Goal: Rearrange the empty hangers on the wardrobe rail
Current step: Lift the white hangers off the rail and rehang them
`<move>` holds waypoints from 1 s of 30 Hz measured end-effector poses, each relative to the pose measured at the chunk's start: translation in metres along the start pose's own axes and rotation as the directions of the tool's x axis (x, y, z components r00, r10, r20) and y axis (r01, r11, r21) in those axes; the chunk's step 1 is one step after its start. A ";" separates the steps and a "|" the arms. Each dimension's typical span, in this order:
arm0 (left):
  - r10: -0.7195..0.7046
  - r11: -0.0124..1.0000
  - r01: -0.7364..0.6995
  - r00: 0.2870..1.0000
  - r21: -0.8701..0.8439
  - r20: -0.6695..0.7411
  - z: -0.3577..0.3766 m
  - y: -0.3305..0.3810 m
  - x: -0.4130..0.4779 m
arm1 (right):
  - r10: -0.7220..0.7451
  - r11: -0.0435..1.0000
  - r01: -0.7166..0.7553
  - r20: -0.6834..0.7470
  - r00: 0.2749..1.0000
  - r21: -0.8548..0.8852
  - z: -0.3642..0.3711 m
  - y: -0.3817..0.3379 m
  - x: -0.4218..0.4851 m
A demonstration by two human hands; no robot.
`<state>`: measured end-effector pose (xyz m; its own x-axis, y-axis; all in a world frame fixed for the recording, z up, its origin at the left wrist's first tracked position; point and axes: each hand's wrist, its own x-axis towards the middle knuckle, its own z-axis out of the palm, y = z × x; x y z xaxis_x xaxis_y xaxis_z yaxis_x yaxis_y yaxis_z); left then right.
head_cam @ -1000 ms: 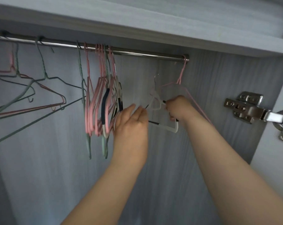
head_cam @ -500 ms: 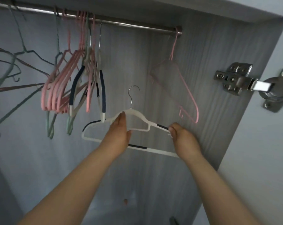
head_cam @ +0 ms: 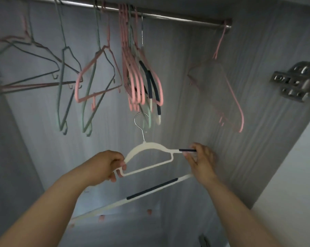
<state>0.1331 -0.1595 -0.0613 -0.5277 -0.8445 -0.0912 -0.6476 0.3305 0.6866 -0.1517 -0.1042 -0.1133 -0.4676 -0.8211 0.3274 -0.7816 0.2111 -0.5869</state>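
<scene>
Grey wood-grain panelling formed the wardrobe's back wall (head_cam: 177, 97) in my feed, and the steel rail (head_cam: 177, 19) crossed the top of it. The white hanger (head_cam: 150, 146) was off that rail, held in the air between the two hands and well below the rail. It was tilted, with its right shoulder higher than its left. Its metal hook (head_cam: 140, 122) stood free and caught on nothing. The hook's curve sat just under the lowest tips of the pink hangers (head_cam: 134, 81) bunched at mid-rail.

The left hand (head_cam: 106, 163) had its fingers and thumb curled round the hanger's left shoulder end, where the inner crossbar bends back. The right hand (head_cam: 200, 157) was at the opposite end, on the dark sleeve (head_cam: 187, 150) covering the right shoulder tip. That hand was smeared by motion, so I could only say it seemed to pinch the sleeve between thumb and fingertips. The hanger's bottom bar (head_cam: 152, 188), which carried a dark strip, slanted from just below the right hand down toward the left forearm.

Left of the bunch, green hangers (head_cam: 60, 97) hung spaced out along the rail, with more pink ones among them. A single pink hanger (head_cam: 237, 104) hung at the rail's far right end, its outline blurred. Beyond it, a metal hinge (head_cam: 296, 82) was fixed to the side panel.
</scene>
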 end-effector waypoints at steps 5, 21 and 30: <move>-0.010 0.998 -0.006 0.973 -0.068 -0.231 0.027 0.010 -0.010 | -0.063 0.990 0.058 0.039 0.997 0.128 0.018 -0.052 -0.018; 0.086 0.748 -0.241 0.959 -0.618 -0.271 0.070 0.069 -0.044 | 0.010 0.577 -0.234 0.279 0.960 0.783 -0.018 -0.105 -0.057; 0.379 0.723 -0.413 0.907 -0.554 -0.181 0.098 0.104 -0.055 | 0.045 0.568 -0.078 0.064 0.997 0.819 -0.112 -0.103 -0.027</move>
<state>0.0410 -0.0374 -0.0559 -0.6251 -0.7171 0.3083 0.0547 0.3538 0.9337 -0.1049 -0.0438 0.0214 -0.4746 -0.8432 0.2525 -0.0688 -0.2504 -0.9657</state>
